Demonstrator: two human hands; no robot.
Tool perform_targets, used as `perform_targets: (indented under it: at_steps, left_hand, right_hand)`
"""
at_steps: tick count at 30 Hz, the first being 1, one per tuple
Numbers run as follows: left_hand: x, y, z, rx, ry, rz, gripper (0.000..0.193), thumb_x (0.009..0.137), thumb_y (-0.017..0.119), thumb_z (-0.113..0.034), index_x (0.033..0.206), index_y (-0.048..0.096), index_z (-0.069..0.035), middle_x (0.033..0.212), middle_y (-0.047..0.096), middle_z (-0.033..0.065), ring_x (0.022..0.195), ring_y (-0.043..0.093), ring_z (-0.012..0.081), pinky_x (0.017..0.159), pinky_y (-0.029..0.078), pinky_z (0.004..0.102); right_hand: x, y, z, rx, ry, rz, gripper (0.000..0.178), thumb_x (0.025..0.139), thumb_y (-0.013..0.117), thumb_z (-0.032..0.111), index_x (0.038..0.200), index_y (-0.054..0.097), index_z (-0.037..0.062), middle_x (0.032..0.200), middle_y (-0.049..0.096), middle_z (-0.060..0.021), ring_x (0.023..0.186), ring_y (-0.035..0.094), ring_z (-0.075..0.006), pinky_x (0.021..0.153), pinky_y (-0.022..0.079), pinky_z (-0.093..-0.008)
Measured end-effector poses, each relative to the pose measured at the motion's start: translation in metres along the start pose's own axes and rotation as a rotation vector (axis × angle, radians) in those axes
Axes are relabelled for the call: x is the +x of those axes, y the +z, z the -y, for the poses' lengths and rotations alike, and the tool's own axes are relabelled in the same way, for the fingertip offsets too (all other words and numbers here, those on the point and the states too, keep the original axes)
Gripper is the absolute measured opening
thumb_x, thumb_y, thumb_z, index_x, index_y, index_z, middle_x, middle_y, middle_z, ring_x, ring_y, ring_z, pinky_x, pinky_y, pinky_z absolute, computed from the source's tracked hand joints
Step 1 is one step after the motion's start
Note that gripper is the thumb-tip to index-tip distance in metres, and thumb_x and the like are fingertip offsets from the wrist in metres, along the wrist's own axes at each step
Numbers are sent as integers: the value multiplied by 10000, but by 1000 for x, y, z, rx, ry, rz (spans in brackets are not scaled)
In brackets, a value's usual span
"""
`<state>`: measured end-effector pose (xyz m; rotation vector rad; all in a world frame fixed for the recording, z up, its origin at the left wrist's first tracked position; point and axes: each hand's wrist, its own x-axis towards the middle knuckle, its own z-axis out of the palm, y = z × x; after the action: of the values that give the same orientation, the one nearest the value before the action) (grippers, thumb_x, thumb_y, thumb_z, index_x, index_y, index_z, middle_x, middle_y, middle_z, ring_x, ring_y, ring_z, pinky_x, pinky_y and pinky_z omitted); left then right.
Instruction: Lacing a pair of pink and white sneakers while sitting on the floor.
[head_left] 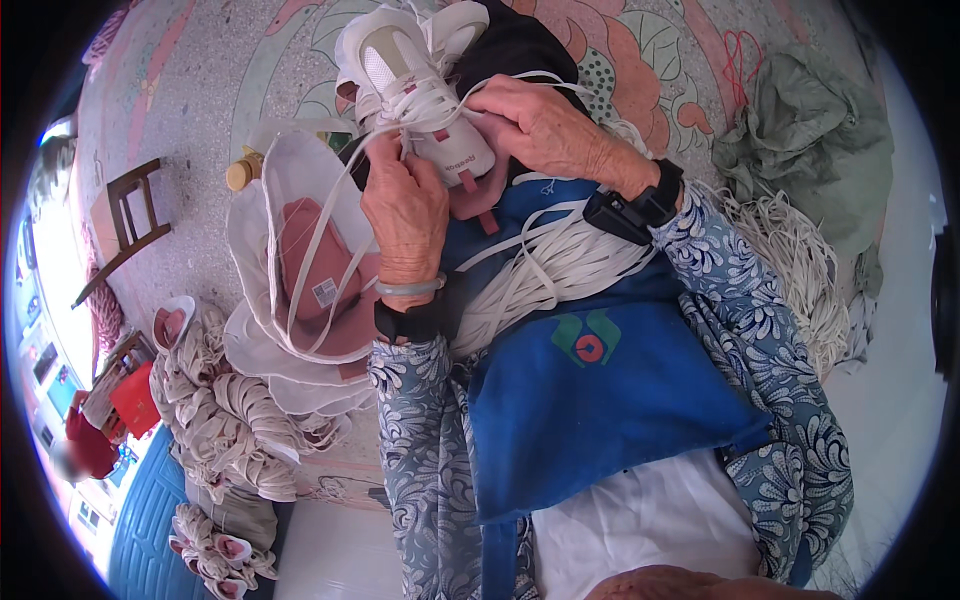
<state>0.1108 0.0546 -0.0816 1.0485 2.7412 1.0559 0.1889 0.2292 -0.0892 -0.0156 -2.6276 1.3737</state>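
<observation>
Presently, we list one white shoe upper (385, 65), pink-lined, toe pointing away from the wearer, its tongue (455, 150) lying toward the lap. Left hand (405, 210): thumb and fingers clamped on the upper's near-left edge, beside the tongue. Right hand (560, 130): fingers bent at the opposite edge, a white lace (545, 75) passing beside them — whether they pinch lace or edge, we cannot tell. Hands apart, the tongue between them.

Step in hand, as we judge it: lacing, with crossings over the front and loose lengths out at both sides. The next move seems to call for one hand steadying the edge while the other guides a lace end through a hole and draws it snug.

Also entered: spare laces (560, 265), one bundle, across the blue apron (620, 400); unlaced uppers (320, 225), nested, just left of the left hand — pink inside.
</observation>
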Motion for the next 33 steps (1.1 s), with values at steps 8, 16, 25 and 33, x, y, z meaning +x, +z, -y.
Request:
perform_targets:
  at_steps: [8, 16, 25, 33]
  left_hand:
    - [12, -8, -6, 30, 44, 68, 138, 829, 520, -14, 953, 565, -52, 834, 611, 195, 732, 606, 384, 629, 474, 442]
    - [22, -12, -3, 161, 274, -10, 96, 795, 623, -68, 890, 616, -62, 910, 606, 107, 860, 588, 303, 702, 468, 392]
    - [-10, -27, -25, -206, 158, 101, 88, 792, 669, -45, 828, 591, -25, 845, 618, 101, 728, 609, 247, 614, 482, 329]
    - [-18, -17, -28, -701, -278, 462, 93, 870, 611, -43, 903, 541, 9, 718, 630, 90, 574, 603, 138, 567, 481, 252]
  right_hand:
    - [-4, 5, 4, -84, 25, -176, 247, 839, 525, 77, 1080, 545, 29, 971, 550, -138, 874, 584, -330, 747, 494, -381]
    - [1, 9, -1, -102, -8, -213, 247, 827, 549, 58, 1073, 535, 61, 971, 553, -108, 823, 600, -310, 693, 511, -368]
    - [-4, 8, 9, -483, -136, -146, 328, 769, 589, 73, 1093, 542, 99, 917, 527, -67, 702, 624, -240, 541, 520, -301]
    - [22, 13, 9, -835, -243, -164, 161, 695, 613, 151, 811, 524, 82, 805, 467, -49, 652, 587, -164, 541, 475, -285]
